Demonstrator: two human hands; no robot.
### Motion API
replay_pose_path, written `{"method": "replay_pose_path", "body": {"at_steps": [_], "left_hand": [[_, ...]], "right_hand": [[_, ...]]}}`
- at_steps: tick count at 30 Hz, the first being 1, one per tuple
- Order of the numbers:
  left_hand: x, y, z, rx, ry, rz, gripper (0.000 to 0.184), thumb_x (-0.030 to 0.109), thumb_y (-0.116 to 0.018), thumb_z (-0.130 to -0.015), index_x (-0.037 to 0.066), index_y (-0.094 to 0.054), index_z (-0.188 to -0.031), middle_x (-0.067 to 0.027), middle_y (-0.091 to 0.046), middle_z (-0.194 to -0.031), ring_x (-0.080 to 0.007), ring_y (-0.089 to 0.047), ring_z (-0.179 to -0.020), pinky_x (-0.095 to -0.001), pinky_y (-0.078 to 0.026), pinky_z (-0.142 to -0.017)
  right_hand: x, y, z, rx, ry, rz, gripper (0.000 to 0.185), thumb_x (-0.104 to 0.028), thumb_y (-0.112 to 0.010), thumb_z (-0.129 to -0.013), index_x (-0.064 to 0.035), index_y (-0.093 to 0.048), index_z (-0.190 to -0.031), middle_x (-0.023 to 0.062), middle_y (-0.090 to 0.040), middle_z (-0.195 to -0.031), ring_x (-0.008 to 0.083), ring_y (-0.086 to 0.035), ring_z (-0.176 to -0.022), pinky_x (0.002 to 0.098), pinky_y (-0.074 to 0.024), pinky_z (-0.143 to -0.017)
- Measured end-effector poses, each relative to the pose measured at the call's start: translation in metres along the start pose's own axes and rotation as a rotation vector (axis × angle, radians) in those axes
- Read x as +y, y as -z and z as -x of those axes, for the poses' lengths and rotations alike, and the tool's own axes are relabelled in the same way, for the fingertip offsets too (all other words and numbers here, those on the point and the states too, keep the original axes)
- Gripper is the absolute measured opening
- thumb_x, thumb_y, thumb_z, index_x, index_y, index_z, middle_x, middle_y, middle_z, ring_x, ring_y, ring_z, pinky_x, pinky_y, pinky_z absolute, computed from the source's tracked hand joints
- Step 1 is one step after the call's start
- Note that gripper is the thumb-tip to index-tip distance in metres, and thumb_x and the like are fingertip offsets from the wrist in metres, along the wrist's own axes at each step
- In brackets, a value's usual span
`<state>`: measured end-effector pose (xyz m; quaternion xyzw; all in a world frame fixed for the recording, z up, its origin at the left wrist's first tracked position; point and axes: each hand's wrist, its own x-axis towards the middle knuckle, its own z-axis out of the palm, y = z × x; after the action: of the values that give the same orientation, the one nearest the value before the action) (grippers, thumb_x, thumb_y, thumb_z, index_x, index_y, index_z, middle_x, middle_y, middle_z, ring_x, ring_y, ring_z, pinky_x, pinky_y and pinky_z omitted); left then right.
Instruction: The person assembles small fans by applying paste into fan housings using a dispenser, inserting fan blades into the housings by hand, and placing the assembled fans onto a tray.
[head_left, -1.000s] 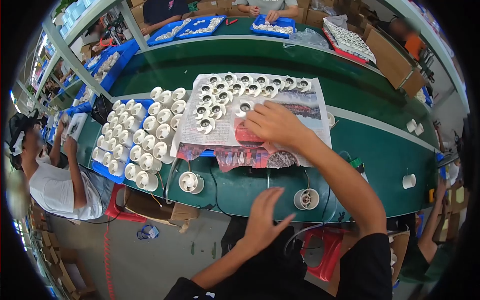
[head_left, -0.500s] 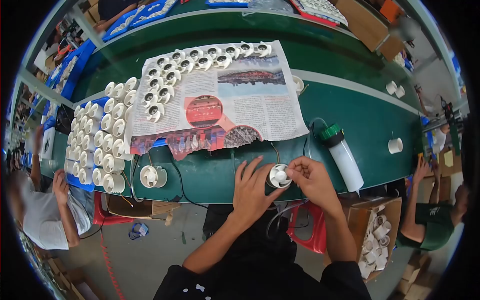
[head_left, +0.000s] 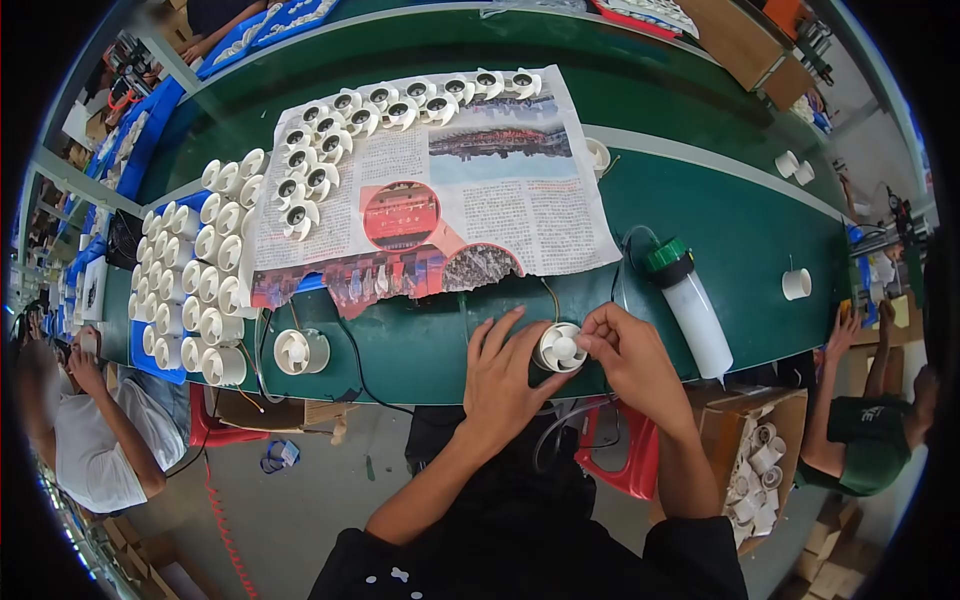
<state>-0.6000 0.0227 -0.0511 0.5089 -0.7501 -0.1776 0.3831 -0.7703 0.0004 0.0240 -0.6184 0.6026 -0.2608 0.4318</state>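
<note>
A small round white fan (head_left: 562,348), its impeller seated inside a cup-shaped housing, stands near the table's front edge with a wire behind it. My left hand (head_left: 502,378) grips the housing from the left, thumb in front and the other fingers stretched behind. From the right, my right hand (head_left: 632,358) is closed, thumb and forefinger pinched at the impeller's edge. Further left stands another white fan (head_left: 301,352). Beyond my hands, loose white impellers (head_left: 297,217) with dark centres lie in rows on a newspaper (head_left: 520,220).
Many white fan housings (head_left: 222,332) crowd a blue tray at the left. A green-capped white tube (head_left: 695,310) lies right of my hands. Below the table edge is a cardboard box (head_left: 795,412) of white parts. Co-workers sit at both sides; a red stool (head_left: 630,450) stands underneath.
The view has shifted slightly. Both my hands stay at the fan, with the right fingers still at its impeller. The person at left has raised their hands.
</note>
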Motion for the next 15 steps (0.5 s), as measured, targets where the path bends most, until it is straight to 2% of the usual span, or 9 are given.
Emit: {"method": "replay_pose_path", "body": {"at_steps": [3, 6, 7, 11, 13, 14, 15], "left_hand": [[0.001, -0.001, -0.001, 0.009, -0.007, 0.002, 0.056, 0.026, -0.083, -0.071, 0.006, -0.06, -0.118, -0.0064, -0.064, -0.116, -0.0285, -0.051, -0.125, -0.0498, -0.035, -0.105], [-0.002, 0.0, 0.0, 0.004, -0.017, 0.005, 0.056, 0.026, -0.084, -0.071, 0.005, -0.061, -0.118, -0.0068, -0.065, -0.115, -0.0285, -0.052, -0.124, -0.0492, -0.035, -0.104], [-0.001, -0.001, 0.001, 0.007, -0.011, 0.001, 0.056, 0.026, -0.084, -0.071, 0.005, -0.061, -0.118, -0.0068, -0.065, -0.114, -0.0285, -0.052, -0.124, -0.0492, -0.035, -0.104], [0.002, 0.002, -0.001, 0.01, 0.001, 0.013, 0.055, 0.026, -0.084, -0.071, 0.005, -0.062, -0.117, -0.0072, -0.066, -0.113, -0.0284, -0.052, -0.123, -0.0489, -0.035, -0.104], [0.002, 0.001, 0.0, 0.011, 0.009, 0.025, 0.056, 0.026, -0.084, -0.071, 0.005, -0.062, -0.117, -0.0072, -0.066, -0.113, -0.0283, -0.052, -0.123, -0.0488, -0.035, -0.104], [0.0, 0.0, 0.0, 0.013, 0.001, 0.015, 0.057, 0.025, -0.086, -0.068, 0.006, -0.063, -0.116, -0.0095, -0.065, -0.115, -0.0291, -0.053, -0.122, -0.0474, -0.035, -0.103], [-0.001, -0.001, 0.0, 0.016, -0.009, 0.004, 0.059, 0.025, -0.087, -0.065, 0.006, -0.064, -0.115, -0.0118, -0.064, -0.117, -0.0299, -0.053, -0.12, -0.046, -0.036, -0.101]], "right_hand": [[-0.005, 0.008, -0.005, -0.076, 0.026, 0.089, 0.011, -0.006, -0.063, -0.089, 0.0044, -0.059, -0.09, 0.0183, -0.064, -0.075, 0.0331, -0.063, -0.069, 0.0378, -0.0466, -0.063], [-0.008, 0.011, -0.011, -0.094, 0.022, 0.217, 0.01, -0.006, -0.061, -0.088, 0.0038, -0.06, -0.088, 0.0188, -0.064, -0.075, 0.0371, -0.062, -0.072, 0.0433, -0.0459, -0.065], [0.001, 0.007, -0.012, -0.026, 0.11, 0.288, 0.01, -0.006, -0.061, -0.088, 0.0034, -0.06, -0.088, 0.019, -0.064, -0.074, 0.0376, -0.062, -0.073, 0.0448, -0.0454, -0.066], [-0.01, 0.006, -0.01, -0.037, 0.1, 0.245, 0.009, -0.006, -0.061, -0.088, 0.0026, -0.06, -0.087, 0.0179, -0.065, -0.075, 0.0378, -0.061, -0.071, 0.0451, -0.0453, -0.066], [-0.007, 0.005, -0.007, -0.009, 0.105, 0.131, 0.01, -0.003, -0.065, -0.085, 0.0051, -0.06, -0.088, 0.0162, -0.062, -0.071, 0.0255, -0.058, -0.059, 0.0352, -0.0432, -0.057], [-0.01, 0.006, -0.005, -0.007, 0.102, 0.136, 0.01, -0.003, -0.065, -0.085, 0.0051, -0.06, -0.088, 0.0162, -0.062, -0.071, 0.0255, -0.058, -0.059, 0.0352, -0.0432, -0.057], [-0.017, 0.008, -0.003, 0.041, 0.064, 0.15, 0.01, -0.006, -0.064, -0.087, 0.0031, -0.06, -0.089, 0.0169, -0.064, -0.076, 0.0309, -0.06, -0.065, 0.0395, -0.0448, -0.062]]}}
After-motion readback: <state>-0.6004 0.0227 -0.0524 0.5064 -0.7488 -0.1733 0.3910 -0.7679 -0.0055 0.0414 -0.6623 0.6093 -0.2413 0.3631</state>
